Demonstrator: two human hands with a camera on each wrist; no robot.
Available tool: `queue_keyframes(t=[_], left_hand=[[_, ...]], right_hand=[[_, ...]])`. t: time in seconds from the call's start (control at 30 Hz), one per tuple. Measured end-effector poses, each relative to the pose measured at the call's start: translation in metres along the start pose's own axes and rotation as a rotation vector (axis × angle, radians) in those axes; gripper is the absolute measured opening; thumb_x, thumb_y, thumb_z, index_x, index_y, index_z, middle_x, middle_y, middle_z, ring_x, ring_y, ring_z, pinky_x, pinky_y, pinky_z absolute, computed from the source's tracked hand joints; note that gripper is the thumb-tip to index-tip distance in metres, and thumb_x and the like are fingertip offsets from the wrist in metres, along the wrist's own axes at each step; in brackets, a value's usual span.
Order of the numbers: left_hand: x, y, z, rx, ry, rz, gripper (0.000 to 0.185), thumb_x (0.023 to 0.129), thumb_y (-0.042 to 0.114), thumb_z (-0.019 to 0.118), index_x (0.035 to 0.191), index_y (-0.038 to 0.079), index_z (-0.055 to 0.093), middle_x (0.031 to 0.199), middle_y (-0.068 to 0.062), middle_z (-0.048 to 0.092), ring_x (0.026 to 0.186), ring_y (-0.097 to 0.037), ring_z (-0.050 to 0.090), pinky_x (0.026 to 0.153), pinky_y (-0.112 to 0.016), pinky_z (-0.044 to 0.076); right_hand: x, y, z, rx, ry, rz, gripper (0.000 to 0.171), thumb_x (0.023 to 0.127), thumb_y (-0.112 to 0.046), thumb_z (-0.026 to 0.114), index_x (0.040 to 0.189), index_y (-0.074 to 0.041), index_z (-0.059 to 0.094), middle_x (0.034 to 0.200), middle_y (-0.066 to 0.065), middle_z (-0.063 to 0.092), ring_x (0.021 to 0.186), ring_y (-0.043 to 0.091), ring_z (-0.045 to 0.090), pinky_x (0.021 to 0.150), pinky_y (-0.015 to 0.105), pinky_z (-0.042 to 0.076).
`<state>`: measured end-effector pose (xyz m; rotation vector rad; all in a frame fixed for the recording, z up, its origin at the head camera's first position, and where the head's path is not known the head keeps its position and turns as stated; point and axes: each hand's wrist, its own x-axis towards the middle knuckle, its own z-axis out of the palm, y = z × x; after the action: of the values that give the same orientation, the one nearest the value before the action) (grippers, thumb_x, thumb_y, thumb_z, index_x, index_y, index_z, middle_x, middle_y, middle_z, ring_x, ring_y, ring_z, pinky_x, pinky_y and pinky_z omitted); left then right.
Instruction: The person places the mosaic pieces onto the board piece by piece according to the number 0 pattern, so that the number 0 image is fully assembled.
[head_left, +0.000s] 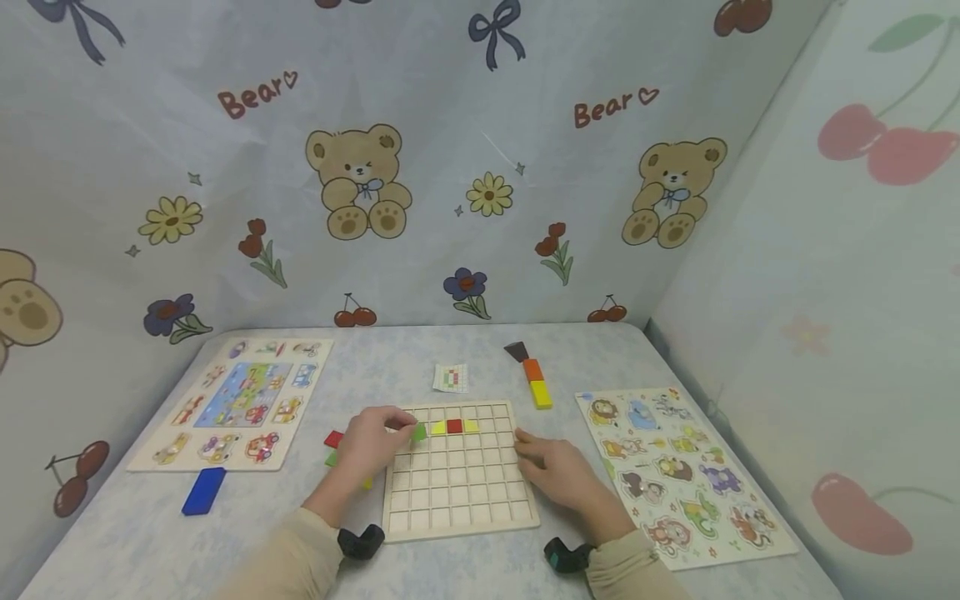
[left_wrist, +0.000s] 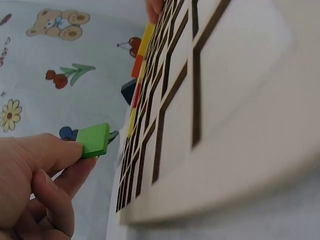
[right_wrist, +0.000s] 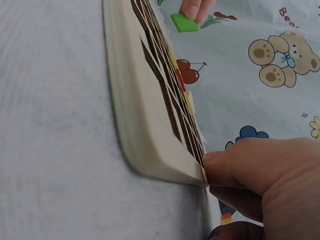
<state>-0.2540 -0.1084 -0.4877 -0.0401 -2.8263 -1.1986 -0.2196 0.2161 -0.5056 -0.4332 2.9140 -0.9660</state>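
Note:
A pale wooden grid board (head_left: 463, 504) lies flat on the table. In one of its upper rows sits a red square (head_left: 454, 427), with a yellow piece on either side. My left hand (head_left: 366, 446) pinches a green square tile (left_wrist: 93, 140) between thumb and fingertips, above the board's upper left part. The left wrist view shows that tile raised clear of the grid. On the opposite side, my right hand (head_left: 557, 471) grips the board's right edge near the far corner, as the right wrist view shows.
Loose red (head_left: 333, 438), green and yellow pieces lie left of the board, partly behind my left forearm. Beyond it are a small pattern card (head_left: 451, 378) and a row of dark, orange and yellow blocks (head_left: 540, 394). Picture puzzles flank both sides; a blue block (head_left: 203, 492) lies left.

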Motion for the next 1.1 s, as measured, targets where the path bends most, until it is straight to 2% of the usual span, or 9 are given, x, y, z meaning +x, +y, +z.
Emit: queue_keyframes(t=[0.13,0.27,0.43,0.6,0.9,1.1], left_hand=[[0.0,0.007,0.013,-0.05,-0.053,0.09,0.008,0.093,0.026,0.077,0.099,0.03,0.08,0.096,0.011,0.075,0.081,-0.01,0.063,0.068,-0.032,0.05],[-0.001,0.003,0.025,-0.053,-0.042,0.159,0.009,0.094,0.026,0.077,0.099,0.032,0.079,0.096,0.015,0.074,0.075,-0.008,0.062,0.064,-0.031,0.05],[-0.002,-0.005,0.035,-0.008,-0.021,0.169,0.009,0.095,0.029,0.075,0.101,0.035,0.077,0.098,0.017,0.074,0.081,-0.004,0.067,0.069,-0.03,0.054],[-0.002,-0.004,0.037,0.007,0.004,0.178,0.008,0.095,0.029,0.076,0.101,0.034,0.078,0.098,0.014,0.075,0.081,-0.006,0.069,0.067,-0.031,0.054],[-0.001,0.0,0.034,0.055,-0.031,0.184,0.01,0.096,0.03,0.075,0.105,0.033,0.077,0.104,0.013,0.075,0.092,-0.012,0.073,0.076,-0.035,0.058],[0.0,-0.001,0.035,0.113,-0.04,0.222,0.011,0.094,0.029,0.076,0.103,0.032,0.08,0.107,0.01,0.073,0.092,-0.013,0.071,0.072,-0.033,0.056]], right_hand=[[0.0,-0.001,0.0,-0.003,-0.001,0.001,0.037,0.101,-0.024,0.066,0.136,-0.012,0.068,0.153,-0.002,0.054,0.144,0.028,0.048,0.114,0.052,0.041],[0.0,-0.001,0.0,-0.002,-0.001,-0.01,0.037,0.101,-0.024,0.066,0.135,-0.012,0.069,0.153,-0.001,0.054,0.144,0.028,0.048,0.114,0.051,0.041],[0.0,-0.002,0.0,0.002,-0.008,-0.01,0.037,0.101,-0.025,0.066,0.135,-0.012,0.068,0.153,-0.002,0.053,0.144,0.028,0.048,0.114,0.051,0.041],[0.001,0.0,-0.001,0.002,-0.005,-0.01,0.037,0.101,-0.024,0.066,0.135,-0.012,0.068,0.153,-0.001,0.053,0.144,0.027,0.048,0.114,0.051,0.041],[0.0,-0.001,-0.001,-0.003,0.008,-0.025,0.036,0.1,-0.022,0.067,0.134,-0.01,0.069,0.151,0.0,0.055,0.142,0.028,0.051,0.113,0.051,0.042],[0.0,0.0,0.0,0.001,0.014,-0.026,0.036,0.1,-0.022,0.067,0.134,-0.01,0.069,0.152,0.0,0.055,0.142,0.028,0.05,0.114,0.051,0.042]])
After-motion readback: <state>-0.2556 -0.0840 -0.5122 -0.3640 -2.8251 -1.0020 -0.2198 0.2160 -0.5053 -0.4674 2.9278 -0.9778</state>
